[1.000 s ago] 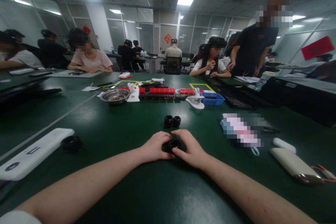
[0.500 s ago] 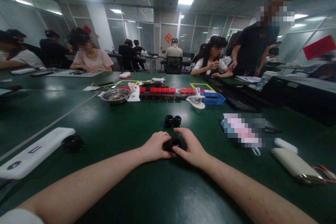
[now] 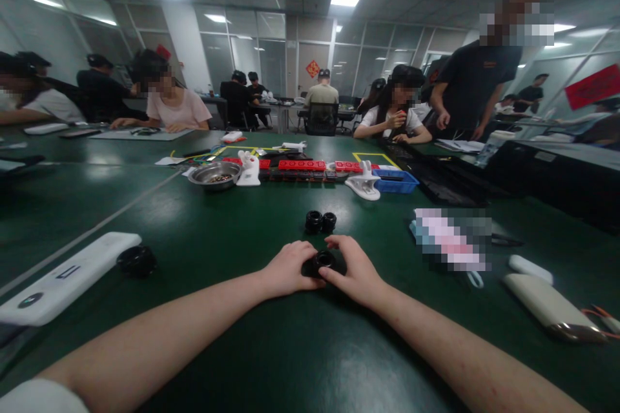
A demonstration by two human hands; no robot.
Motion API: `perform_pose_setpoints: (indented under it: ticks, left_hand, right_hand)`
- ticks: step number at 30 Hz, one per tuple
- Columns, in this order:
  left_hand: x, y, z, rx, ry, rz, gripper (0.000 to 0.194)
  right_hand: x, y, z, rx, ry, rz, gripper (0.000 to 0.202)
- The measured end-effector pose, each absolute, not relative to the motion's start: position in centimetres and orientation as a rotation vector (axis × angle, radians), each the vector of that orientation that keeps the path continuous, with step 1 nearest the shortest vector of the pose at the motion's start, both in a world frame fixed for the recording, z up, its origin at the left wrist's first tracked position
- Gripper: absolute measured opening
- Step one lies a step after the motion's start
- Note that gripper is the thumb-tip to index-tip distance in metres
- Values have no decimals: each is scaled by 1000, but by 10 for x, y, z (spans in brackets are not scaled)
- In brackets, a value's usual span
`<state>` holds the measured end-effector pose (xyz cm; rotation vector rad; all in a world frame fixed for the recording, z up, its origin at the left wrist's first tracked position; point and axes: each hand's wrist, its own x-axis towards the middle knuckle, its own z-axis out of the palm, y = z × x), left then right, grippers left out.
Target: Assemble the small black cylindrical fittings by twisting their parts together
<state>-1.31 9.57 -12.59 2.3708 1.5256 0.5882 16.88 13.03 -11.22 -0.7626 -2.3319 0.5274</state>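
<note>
A black ring-shaped part (image 3: 323,260) stands on the green table (image 3: 232,226) between my hands, its round opening facing up. My left hand (image 3: 289,268) is closed around its left side, thumb along the near edge. From the right, my right hand (image 3: 352,272) grips the same part, with the thumb at its near rim and the index finger arched past its far side. Just beyond sit two more black ring-shaped parts, a larger one (image 3: 314,222) and a smaller one (image 3: 329,222), side by side. Another black part (image 3: 137,261) lies far to the left.
A white device (image 3: 72,277) lies at the left. Farther back are a metal bowl (image 3: 215,175), white clamps (image 3: 364,182), red blocks (image 3: 301,165) and a blue basket (image 3: 397,182). A pouch (image 3: 450,242) and a beige device (image 3: 547,303) lie right. People sit and stand beyond.
My hands keep nearly the same hold on the black part. The view has shifted slightly. At the left, the seated person's arm has moved outward; the standing person's hand at the right has shifted.
</note>
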Motion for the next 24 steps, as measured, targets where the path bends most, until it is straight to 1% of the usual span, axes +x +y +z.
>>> perform_pose_setpoints:
  ticks: [3,5,6,9,10,12,16,19,20,22,24]
  left_hand:
    - [-13,95,-125,2379,1524,568,36]
    - [-13,96,-125,2387,1522,571,37]
    - [-13,96,-125,2390,1525,574,39]
    - [-14,97,-127,2402,1533,574,42]
    - [-14,97,-128,2406,1531,571,41]
    - [-15,97,-128,2412,1522,567,40]
    - [-15,97,-128,2394,1511,560,41]
    - [-15,97,-127,2388,1514,569,40]
    - [-15,97,-127,2387,1515,574,40]
    - [-15,96,-127,2386,1515,582,41]
    - [-15,97,-127,2382,1518,582,43]
  right_hand:
    - [167,132,-111,-837,-2346,493,34]
    - [167,133,-111,-751,-2386,555,27]
    - [168,134,-112,-680,-2400,613,27]
    - [170,135,-115,-540,-2388,774,45]
    - [170,136,-116,-545,-2376,791,49]
    - [170,135,-118,-607,-2354,754,50]
    - [168,132,-113,-725,-2345,559,40]
    - [168,130,-107,-644,-2381,480,25]
    - [169,130,-105,-578,-2397,487,23]
    - [170,129,-104,-451,-2421,523,35]
    - [170,128,-105,-414,-2425,535,46]
